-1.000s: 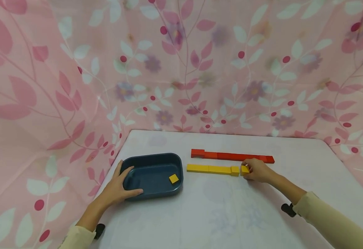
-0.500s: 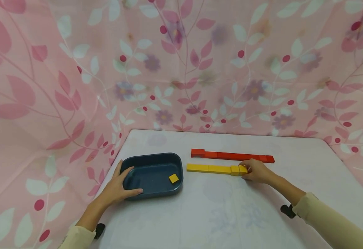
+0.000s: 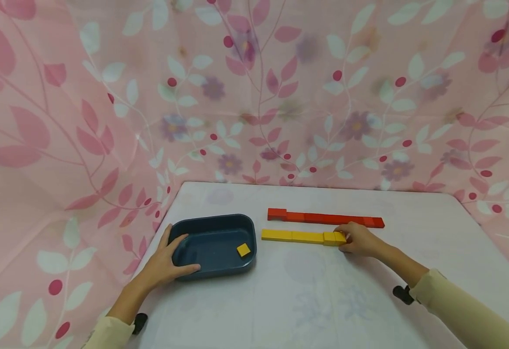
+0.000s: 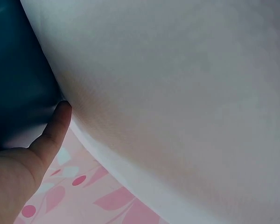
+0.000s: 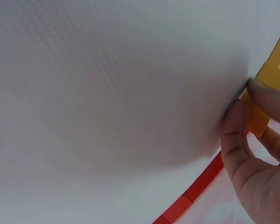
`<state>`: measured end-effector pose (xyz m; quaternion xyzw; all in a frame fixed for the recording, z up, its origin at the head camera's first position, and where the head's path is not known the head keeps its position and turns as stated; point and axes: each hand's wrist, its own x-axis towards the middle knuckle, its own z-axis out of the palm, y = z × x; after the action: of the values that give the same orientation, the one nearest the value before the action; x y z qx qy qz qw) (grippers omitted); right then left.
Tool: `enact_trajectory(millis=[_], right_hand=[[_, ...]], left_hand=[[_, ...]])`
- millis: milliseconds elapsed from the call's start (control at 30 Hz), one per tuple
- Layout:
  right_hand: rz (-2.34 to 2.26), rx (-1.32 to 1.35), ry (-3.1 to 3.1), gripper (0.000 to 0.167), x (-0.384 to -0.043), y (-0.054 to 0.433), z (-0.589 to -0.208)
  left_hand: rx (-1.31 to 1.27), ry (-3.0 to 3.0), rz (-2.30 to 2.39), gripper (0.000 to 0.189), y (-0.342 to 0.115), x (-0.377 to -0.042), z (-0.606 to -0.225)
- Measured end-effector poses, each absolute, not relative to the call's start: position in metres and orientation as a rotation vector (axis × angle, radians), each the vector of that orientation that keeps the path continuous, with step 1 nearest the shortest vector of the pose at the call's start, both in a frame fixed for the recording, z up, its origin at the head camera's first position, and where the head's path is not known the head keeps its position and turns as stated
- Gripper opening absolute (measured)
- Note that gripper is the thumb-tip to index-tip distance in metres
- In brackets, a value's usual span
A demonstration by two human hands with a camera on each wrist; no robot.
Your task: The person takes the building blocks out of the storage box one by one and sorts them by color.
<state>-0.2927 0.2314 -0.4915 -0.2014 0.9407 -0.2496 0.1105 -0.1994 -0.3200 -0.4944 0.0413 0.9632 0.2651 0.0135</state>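
Observation:
My right hand (image 3: 359, 239) pinches a yellow block (image 3: 340, 237) between thumb and fingers at the right end of a yellow row (image 3: 293, 236). That block sits against the neighbouring yellow block (image 3: 329, 238); in the right wrist view the pinched yellow block (image 5: 257, 116) is partly covered by the fingers. My left hand (image 3: 164, 261) holds the left end of a dark blue tray (image 3: 219, 273), fingers over its rim and thumb along the near side. In the left wrist view one digit lies against the tray's outer wall (image 4: 23, 70). Inside the tray lies one yellow block (image 3: 243, 250).
Behind the yellow row runs a red row of blocks (image 3: 324, 219), roughly parallel, with a raised red block (image 3: 277, 214) at its left end. A white cloth (image 3: 298, 300) covers the table. Pink floral curtains (image 3: 254, 97) stand behind and at the sides.
The right hand has moved slightly left with the yellow block, closing the gap to the yellow row. The left hand and tray have stayed in place.

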Motion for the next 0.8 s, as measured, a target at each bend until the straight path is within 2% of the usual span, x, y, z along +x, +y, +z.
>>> enact_trajectory(millis=[200,333,567,800], right_hand=[[-0.819,-0.548,2.790,0.079,-0.291,0.236,-0.476],[-0.957,-0.558,2.826,0.089,-0.290,0.230,-0.462],[-0.828,-0.690,2.936,0.097,-0.283,0.201,-0.452],[-0.712,-0.881,2.977,0.097,-0.276,0.166,-0.445]], left_hand=[[0.156,3.000,0.819,0.105,-0.321,-0.200,-0.496],[0.165,3.009,0.794,0.106,-0.324,-0.199,-0.494],[0.138,3.008,0.793,0.110,-0.323,-0.198,-0.491],[0.147,3.018,0.789,0.112,-0.323,-0.199,-0.495]])
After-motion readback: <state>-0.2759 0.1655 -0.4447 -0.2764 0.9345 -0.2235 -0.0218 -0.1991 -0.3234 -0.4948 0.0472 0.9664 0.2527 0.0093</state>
